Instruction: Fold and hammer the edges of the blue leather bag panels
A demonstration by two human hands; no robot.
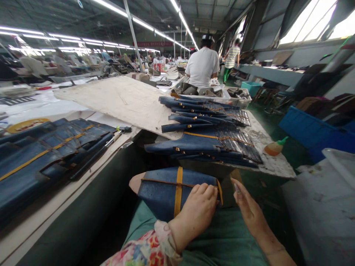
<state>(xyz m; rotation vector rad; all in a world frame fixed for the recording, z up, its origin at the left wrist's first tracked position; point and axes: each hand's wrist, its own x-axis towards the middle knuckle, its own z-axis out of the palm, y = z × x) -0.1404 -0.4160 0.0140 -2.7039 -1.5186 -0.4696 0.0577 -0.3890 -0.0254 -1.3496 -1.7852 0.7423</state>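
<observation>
A blue leather piece lies across my green-clothed lap. It has a yellow cross band, a brown lengthwise strip and a pale pink pointed tip at its left end; it looks like a shoe or boot upper. My left hand is closed over its right end, beside a yellow edge strip. A short gap to the right, my right hand is raised with its fingers close together. A brownish flat patch shows at its fingertips; I cannot make out what it is.
Stacked blue leather pieces lie on the board ahead, near an orange bottle with a green nozzle. More blue pieces cover the left table, beside a brush-like tool. A grey bin stands right; a person sits ahead.
</observation>
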